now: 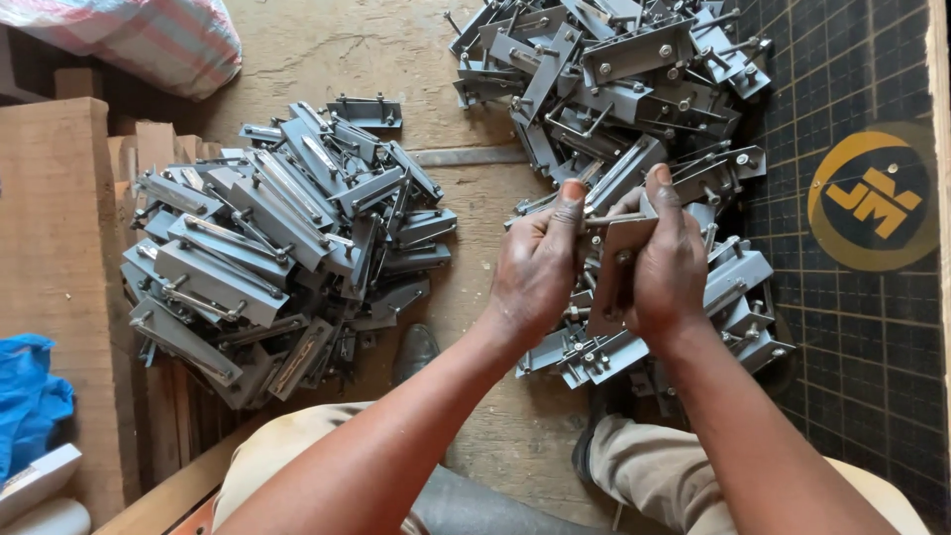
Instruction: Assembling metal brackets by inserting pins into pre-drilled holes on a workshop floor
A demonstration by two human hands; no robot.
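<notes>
Both hands are meeting over the right-hand heap of grey metal brackets (634, 119), and that heap serves as the landmark here. The left hand (538, 269) is pinching a thin metal rod (616, 219) between thumb and closed fingers, apparently lining it up with the piece opposite. The right hand (666, 266) is wrapped around a flat grey metal plate (616, 277), fingers curled shut behind it and thumb pressing on top, probably to steady it while the rod is being worked in. The plate is being held upright just above the near edge of the heap, close to the body.

Left of the heap, across a strip of bare wooden floor (396, 50), a second pile of assembled brackets (272, 248) is lying, seemingly kept apart on purpose. Right of the heap a dark gridded mat (852, 327) is lying, carrying a round yellow emblem (872, 196) with angular yellow shapes inside. Far left of the heap are wooden blocks (59, 248), a blue cloth (30, 396), and a striped pink-and-white sack (149, 35) at the top corner.
</notes>
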